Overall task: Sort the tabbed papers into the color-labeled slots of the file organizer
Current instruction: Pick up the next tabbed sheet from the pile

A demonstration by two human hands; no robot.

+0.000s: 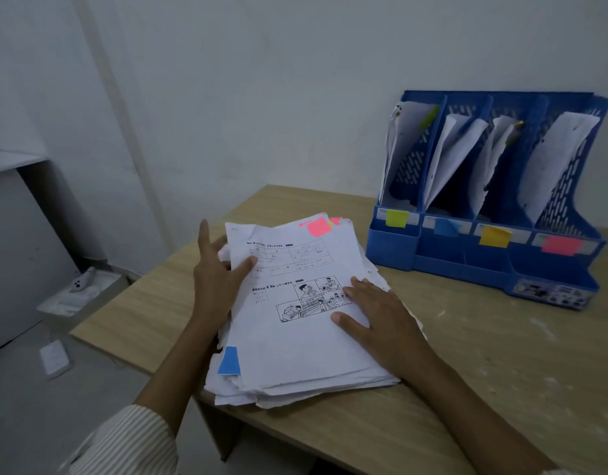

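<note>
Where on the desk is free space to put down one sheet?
Bare desk lies right of the paper stack, in front of the blue file organizer. A narrower strip lies behind the stack. The desk's left side is crowded.

Stack of papers (pixel 306 320) on the near left part of the desk (pixel 467 371). File organizer (pixel 484 234) far right, against the wall (pixel 295 80).
</note>
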